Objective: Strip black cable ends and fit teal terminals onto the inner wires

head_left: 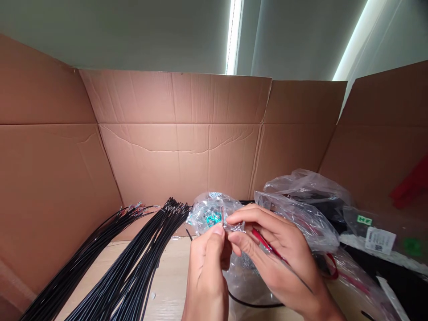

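My left hand (206,267) is closed in a pinch, thumb against fingers, around the end of a black cable (254,306). A thin reddish wire (222,215) sticks up from the fingertips. The rest of that cable curves out below the hand. Close on the right, my right hand (281,254) is curled, its thumb and forefinger at the wire. Across its palm lies a slim red tool (262,239) with a thin grey metal end; its exact kind is unclear. Behind the fingertips, a clear plastic bag (200,209) holds small teal parts (212,218).
Two bundles of black cables, a nearer bundle (133,263) and a farther-left bundle (83,256), lie on the wooden table (170,276). Clear plastic bags (301,214) pile up at right, near a white label (380,240). Cardboard walls (180,138) enclose the back and sides.
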### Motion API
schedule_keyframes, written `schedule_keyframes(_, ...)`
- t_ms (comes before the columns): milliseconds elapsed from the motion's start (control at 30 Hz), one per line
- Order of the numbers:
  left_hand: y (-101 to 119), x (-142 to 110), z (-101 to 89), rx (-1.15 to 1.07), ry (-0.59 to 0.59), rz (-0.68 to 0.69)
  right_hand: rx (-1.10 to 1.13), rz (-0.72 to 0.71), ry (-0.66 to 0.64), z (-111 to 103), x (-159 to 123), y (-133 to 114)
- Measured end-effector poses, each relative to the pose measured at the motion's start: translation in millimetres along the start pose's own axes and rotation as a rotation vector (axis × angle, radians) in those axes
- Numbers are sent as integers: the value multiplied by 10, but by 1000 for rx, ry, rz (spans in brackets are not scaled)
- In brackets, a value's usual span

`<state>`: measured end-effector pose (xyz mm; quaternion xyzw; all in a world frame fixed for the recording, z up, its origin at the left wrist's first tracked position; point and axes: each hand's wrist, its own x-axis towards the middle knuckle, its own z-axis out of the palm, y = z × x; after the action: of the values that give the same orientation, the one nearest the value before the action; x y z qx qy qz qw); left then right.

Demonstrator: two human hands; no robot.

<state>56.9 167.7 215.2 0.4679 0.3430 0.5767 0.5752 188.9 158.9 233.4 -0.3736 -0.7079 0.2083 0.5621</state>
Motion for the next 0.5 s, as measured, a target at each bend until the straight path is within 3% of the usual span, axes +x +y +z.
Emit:
schedule_keyframes(233,-65,25,-26,-90,-51,-33,-20,2,-41,-36,26,-48)
schedule_keyframes(500,-49,56,-33,-87,-127,-55,120,82,-32,-54,43,-34)
